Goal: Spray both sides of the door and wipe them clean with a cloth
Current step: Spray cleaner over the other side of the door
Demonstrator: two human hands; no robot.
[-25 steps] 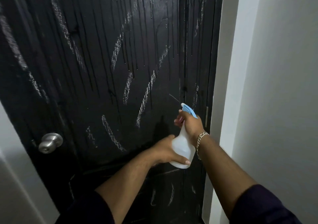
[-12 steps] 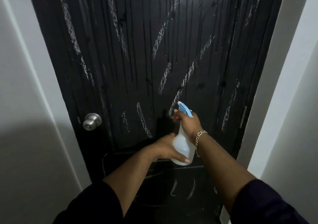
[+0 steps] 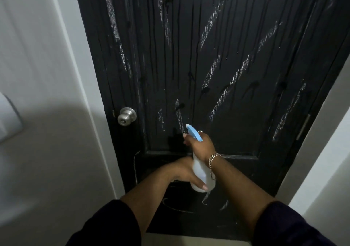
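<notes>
A black door [image 3: 217, 47] fills the view, streaked with white chalk marks and dark wet drip lines. A white spray bottle [image 3: 200, 172] with a blue trigger head is held in front of its lower panel, nozzle pointing at the door. My right hand [image 3: 198, 146] grips the bottle's neck with fingers on the trigger. My left hand [image 3: 184, 172] cups the bottle's lower body from the left. No cloth is in view.
A silver round knob [image 3: 126, 116] sits on the door's left edge. White walls and door frame flank the door on both sides [image 3: 47, 113]. A pale object [image 3: 7, 117] juts from the left wall. Light floor shows at the door's foot.
The view has swung left and down, so the door and knob shifted right and the lower panel shows. Both hands stay on the bottle, now aimed lower on the door.
</notes>
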